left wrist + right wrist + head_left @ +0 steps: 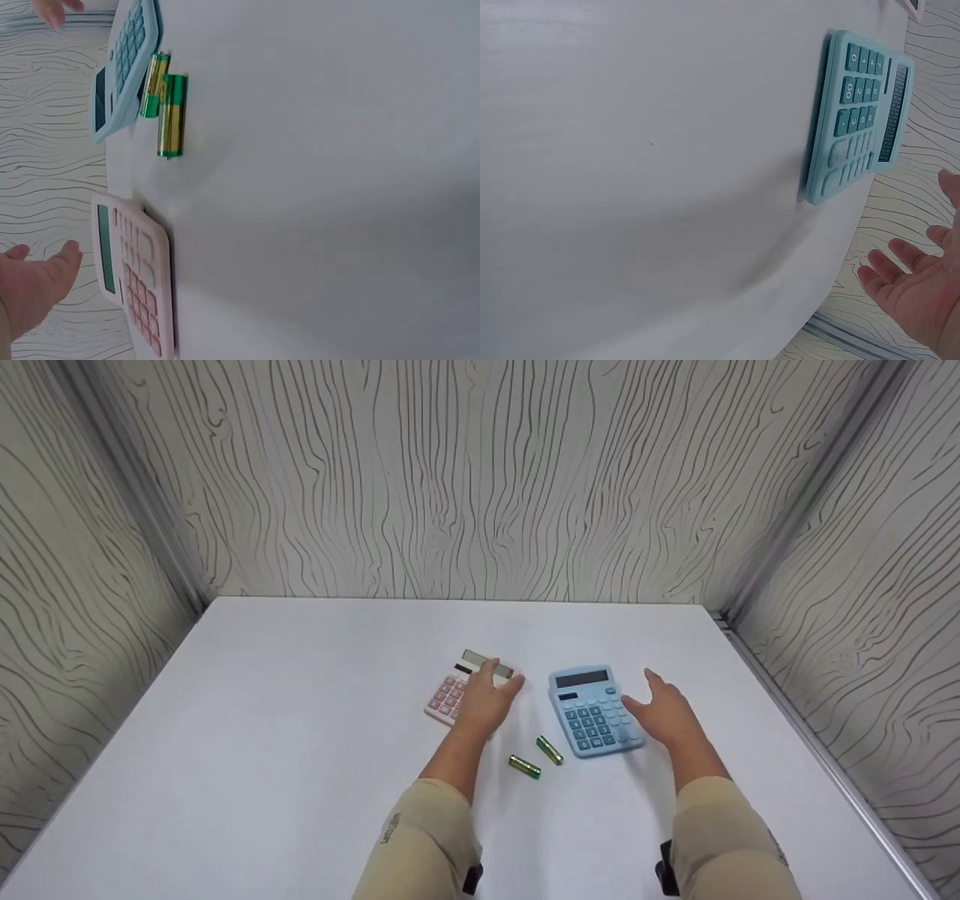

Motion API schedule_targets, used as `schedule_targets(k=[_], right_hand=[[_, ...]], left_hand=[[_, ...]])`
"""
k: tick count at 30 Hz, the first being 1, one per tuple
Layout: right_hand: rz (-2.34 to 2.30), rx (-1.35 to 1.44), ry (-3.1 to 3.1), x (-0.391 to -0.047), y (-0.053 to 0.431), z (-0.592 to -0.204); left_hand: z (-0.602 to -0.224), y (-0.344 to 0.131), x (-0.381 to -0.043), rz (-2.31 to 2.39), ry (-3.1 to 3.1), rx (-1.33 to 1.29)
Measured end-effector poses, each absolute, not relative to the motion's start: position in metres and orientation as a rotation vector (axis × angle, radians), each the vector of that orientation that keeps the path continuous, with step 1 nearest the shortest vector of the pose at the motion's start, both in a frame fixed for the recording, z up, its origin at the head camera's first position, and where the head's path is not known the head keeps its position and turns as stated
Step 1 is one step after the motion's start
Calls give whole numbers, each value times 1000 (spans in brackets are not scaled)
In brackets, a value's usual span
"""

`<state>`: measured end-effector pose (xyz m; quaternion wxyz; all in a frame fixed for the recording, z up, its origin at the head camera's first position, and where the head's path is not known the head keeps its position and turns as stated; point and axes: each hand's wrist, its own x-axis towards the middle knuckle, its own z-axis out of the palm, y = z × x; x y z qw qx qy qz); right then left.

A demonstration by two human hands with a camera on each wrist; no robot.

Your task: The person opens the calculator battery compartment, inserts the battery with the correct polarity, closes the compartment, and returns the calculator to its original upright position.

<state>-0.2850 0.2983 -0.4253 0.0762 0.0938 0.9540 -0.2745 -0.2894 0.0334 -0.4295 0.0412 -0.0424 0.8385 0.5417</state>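
Observation:
A pink calculator (448, 695) lies tilted on the white table, partly hidden in the head view by my left hand (484, 699). That hand hovers above it with fingers spread, holding nothing; the left wrist view shows a gap between the fingers and the calculator (137, 277). To the right lies a light blue calculator (592, 711). My right hand (666, 711) is beside its right edge, fingers apart and nothing in them; in the right wrist view it stands off from the calculator (861, 116). Two green and gold batteries (524, 766) rest between the calculators, nearer to me.
The white table (300, 720) is bounded by wood-grain patterned panels (450, 480) at the back and both sides. A metal rail (825, 765) runs along the table's right edge. Beige sleeves (427, 840) cover both forearms.

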Motion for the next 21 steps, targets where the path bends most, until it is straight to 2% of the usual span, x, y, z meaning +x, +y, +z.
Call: schedule_targets(k=[8, 21], right_hand=[[-844, 275, 2828, -285, 290, -439], [-888, 323, 2781, -284, 284, -455]], left_hand=[[-443, 64, -280, 1706, 2332, -67], [-451, 98, -275, 1740, 2066, -153]])
